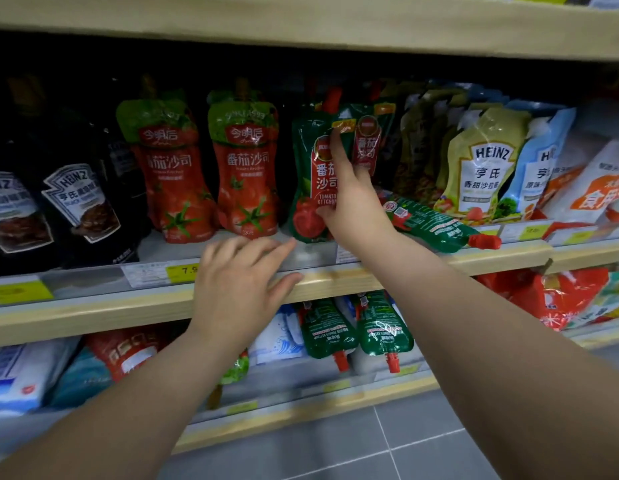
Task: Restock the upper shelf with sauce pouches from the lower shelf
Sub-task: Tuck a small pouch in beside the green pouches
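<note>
A green-and-red tomato ketchup pouch (310,188) stands upright on the upper shelf (336,278). My right hand (353,195) grips its right edge, index finger stretched up its front. A second, similar pouch (368,143) stands just behind it. Another green pouch (436,223) lies flat on the same shelf to the right, red cap pointing right. My left hand (238,289) hovers over the shelf's front edge, fingers spread and holding nothing. On the lower shelf (301,407) two green pouches (356,330) lie with red caps toward me.
Red tomato sauce pouches (211,171) stand left of the green one, dark Heinz pouches (79,199) farther left. Heinz salad dressing pouches (481,164) stand to the right. White and blue bags (24,372) fill the lower shelf. Grey floor tiles (370,452) lie below.
</note>
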Demonstrator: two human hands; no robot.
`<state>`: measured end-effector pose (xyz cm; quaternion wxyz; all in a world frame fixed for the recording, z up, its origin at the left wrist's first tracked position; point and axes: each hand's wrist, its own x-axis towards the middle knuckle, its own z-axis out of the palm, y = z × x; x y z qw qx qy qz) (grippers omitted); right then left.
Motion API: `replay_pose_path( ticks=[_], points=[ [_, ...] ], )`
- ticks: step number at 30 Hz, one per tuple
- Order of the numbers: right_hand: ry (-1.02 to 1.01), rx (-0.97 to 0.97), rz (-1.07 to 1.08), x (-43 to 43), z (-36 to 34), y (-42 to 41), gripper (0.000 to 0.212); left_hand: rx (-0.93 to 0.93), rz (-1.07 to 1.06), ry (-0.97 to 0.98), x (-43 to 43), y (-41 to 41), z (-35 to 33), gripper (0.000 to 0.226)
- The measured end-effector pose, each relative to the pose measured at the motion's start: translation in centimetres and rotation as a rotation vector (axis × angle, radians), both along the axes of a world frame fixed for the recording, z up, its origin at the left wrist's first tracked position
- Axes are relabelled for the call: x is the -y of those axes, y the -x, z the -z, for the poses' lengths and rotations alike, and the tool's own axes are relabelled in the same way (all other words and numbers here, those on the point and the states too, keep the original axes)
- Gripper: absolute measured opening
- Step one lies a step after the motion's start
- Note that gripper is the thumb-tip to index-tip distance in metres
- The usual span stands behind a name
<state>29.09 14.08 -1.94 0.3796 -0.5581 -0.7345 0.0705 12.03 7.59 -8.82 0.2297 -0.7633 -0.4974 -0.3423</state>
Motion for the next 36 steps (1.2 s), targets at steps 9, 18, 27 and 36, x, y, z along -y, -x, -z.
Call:
replay_pose_path(
  ticks=[9,18,27,36],
  points=[
    [0.059,0.061,0.095,-2.2,-0.2,1.6,0.102,0.068,0.044,0.034,-0.2,0.3,0.6,0.041],
    [-0.118,0.128,0.104,2.0,-0.4,-0.5,0.077,0.08,0.024,0.066,0.2,-0.1,0.3,0.041],
    [0.031,0.655,0.374,7.7,-0.7,-9.0,0.075,0.137,0.062,0.088,0.9,-4.1,-0.1,0.045],
    [-0.085,0.555,0.352,8.8,0.2,-12.1,0.05,0.216,0.213,0.206,0.7,-10.1,-2.4,0.056]
  ],
)
